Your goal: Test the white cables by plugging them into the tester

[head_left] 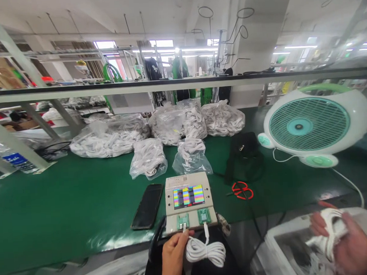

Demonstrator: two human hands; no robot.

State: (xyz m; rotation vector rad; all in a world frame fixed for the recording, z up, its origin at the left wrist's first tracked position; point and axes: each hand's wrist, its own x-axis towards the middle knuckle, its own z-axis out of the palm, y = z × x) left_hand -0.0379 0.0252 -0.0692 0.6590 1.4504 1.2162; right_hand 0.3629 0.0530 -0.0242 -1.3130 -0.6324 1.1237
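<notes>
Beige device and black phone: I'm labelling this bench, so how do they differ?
The beige device shows a lit, multicoloured screen; the black phone looks dark, nothing lit. A white cable meets the device's front; none reaches the phone. Both sit on the green table.

The left hand (173, 251) pinches one end of a coiled white cable (205, 251) at the left green socket of a beige box (191, 208) with a colour-striped screen; the other end sits in the right socket. The right hand (354, 239), blurred, grips a white cable bundle (332, 230) above a white bin (274, 247). On the green table (83, 206), a dark phone (147, 206) lies just left of the box, red-handled scissors (242, 189) to its right. Clear bags of white cables (110, 136) line the back, beside a white-and-green fan (310, 124).
</notes>
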